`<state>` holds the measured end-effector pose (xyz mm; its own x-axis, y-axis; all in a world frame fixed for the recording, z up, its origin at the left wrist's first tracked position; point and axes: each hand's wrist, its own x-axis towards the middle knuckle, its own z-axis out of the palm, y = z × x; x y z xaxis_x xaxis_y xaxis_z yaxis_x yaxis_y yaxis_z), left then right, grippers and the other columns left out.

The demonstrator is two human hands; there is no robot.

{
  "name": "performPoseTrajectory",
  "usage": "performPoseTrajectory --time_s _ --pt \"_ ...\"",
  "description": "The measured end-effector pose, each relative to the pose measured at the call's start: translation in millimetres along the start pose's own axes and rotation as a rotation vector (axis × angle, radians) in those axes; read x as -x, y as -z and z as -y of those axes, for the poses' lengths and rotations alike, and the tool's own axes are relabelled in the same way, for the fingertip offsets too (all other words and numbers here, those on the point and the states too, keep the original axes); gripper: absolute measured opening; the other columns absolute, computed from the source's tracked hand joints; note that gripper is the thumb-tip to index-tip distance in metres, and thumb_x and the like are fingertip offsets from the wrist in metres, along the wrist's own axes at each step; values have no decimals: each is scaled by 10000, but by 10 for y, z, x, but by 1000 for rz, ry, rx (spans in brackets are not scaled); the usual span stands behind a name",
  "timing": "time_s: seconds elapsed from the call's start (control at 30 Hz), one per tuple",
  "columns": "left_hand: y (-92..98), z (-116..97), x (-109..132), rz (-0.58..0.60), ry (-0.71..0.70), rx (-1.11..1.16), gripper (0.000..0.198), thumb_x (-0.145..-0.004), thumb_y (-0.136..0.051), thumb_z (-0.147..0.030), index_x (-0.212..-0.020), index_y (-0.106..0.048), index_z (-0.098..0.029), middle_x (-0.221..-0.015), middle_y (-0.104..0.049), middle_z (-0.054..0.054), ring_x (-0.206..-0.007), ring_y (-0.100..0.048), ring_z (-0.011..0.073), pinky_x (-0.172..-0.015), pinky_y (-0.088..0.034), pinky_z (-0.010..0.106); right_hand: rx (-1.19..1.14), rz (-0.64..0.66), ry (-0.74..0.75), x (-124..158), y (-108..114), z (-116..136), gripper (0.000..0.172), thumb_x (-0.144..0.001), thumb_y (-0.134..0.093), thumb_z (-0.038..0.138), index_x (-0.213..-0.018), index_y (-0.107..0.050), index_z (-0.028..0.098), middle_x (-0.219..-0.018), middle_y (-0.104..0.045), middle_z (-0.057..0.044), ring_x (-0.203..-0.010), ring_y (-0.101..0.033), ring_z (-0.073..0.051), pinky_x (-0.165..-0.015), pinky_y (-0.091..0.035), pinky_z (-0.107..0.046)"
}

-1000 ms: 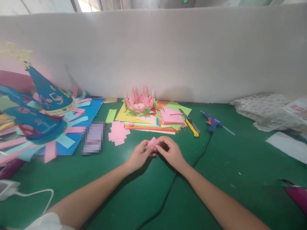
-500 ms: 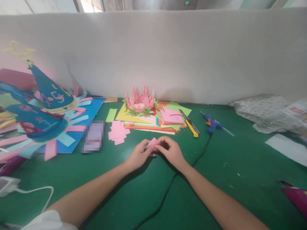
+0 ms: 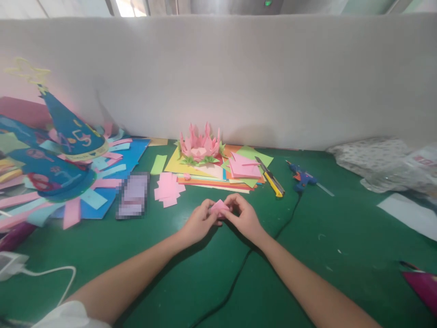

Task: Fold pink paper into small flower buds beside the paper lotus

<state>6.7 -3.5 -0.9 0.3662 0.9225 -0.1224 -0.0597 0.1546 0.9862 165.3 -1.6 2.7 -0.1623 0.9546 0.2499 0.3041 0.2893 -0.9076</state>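
Observation:
Between my hands is a small folded piece of pink paper [image 3: 220, 207] with a pointed top. My left hand [image 3: 201, 220] pinches its left side, thumb in front and fingers behind. On the other side, my right hand [image 3: 243, 212] is closed on the paper with thumb and index finger. Just beyond them, loose pink paper pieces [image 3: 167, 189] lie to the left. A pink paper lotus flower [image 3: 200, 146] with green leaves stands on a stack of coloured paper [image 3: 211, 181]. More pink squares [image 3: 244, 166] rest on the stack's right part.
A yellow utility knife [image 3: 273, 180] and a blue glue gun [image 3: 303, 176] lie at the right; the gun's black cord [image 3: 239, 278] runs beneath my right arm. Blue cone hats [image 3: 70, 127] and a blurred-out phone-like object [image 3: 133, 196] are left. Plastic bags [image 3: 392, 164] sit far right.
The pink paper has turned in my fingers, so its point now faces up and more of its front shows. Both hands stay in nearly the same place.

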Motion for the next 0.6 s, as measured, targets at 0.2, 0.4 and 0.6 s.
performPoseTrajectory --time_s 0.2,0.4,0.6 --pt "8 24 -7 -2 -9 -48 256 -776 -569 -377 -889 -535 -149 -797 -648 39 -668 -642 120 -656 -543 259 -46 42 -18 -3 -3 -3 130 -745 -576 205 -866 -530 195 -717 -529 16 -630 -502 -119 -588 -429 -235" --pt "19 25 -7 4 27 -17 323 -765 -585 -404 -947 -517 -146 -856 -663 69 -687 -648 134 -663 -541 277 -151 80 -59 -2 3 -49 184 -771 -577 243 -946 -554 189 -851 -601 -29 -738 -571 -146 -680 -480 -276" --pt "19 -1 -10 30 57 71 334 -725 -621 -431 -843 -539 -129 -804 -623 46 -708 -620 129 -692 -535 296 -205 119 -72 5 23 -10 179 -773 -603 298 -919 -590 195 -835 -621 -25 -751 -592 -154 -694 -500 -287"
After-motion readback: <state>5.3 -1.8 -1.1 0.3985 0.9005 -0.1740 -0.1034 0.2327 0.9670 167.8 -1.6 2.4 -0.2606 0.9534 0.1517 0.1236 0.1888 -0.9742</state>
